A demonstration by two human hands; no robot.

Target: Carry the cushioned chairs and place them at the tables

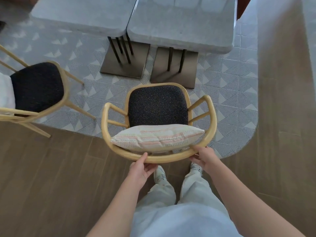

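A light wooden chair (158,106) with a dark speckled seat stands right in front of me, facing two grey tables (179,28) pushed together. A striped cream cushion (157,137) leans against its curved backrest. My left hand (141,168) grips the backrest rail from below on the left, thumb on top. At the rail's right end, my right hand (203,158) curls round it. A second chair (36,88) of the same kind stands at the left, angled away.
The tables rest on dark metal pedestal bases (126,60) on patterned grey tiles. Wooden flooring (51,177) lies under my feet. A wood-clad wall or counter (282,82) runs along the right. Something white (6,93) lies at the left frame edge on the second chair.
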